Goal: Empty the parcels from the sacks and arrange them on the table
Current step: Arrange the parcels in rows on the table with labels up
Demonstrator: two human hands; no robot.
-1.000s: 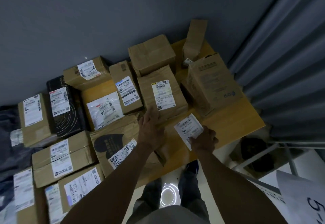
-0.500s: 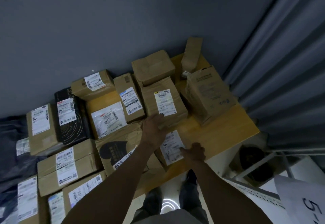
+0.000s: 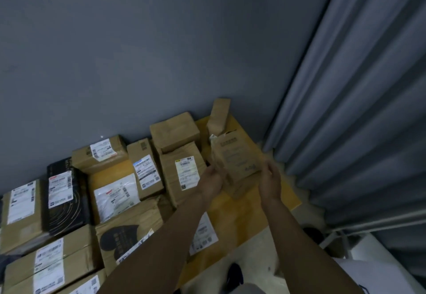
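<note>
Boxes (image 3: pixel 115 194) are crowding the worktop's (image 3: pixel 244 220) left side and back edge, leaving only a bare strip toward the front right corner. A brown box (image 3: pixel 237 166), gripped between left hand (image 3: pixel 212 180) and right hand (image 3: pixel 269 178), is blocking that strip's far end; a curtain (image 3: pixel 357 132) is hanging beside the right edge.

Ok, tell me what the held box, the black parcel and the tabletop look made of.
The held box: matte brown cardboard, judging by creased edges and printed face. The black parcel: probably glossy printed card or plastic film; slight sheen, pale line pattern. The tabletop: smooth yellowish wood or laminate; grain unclear.
</note>
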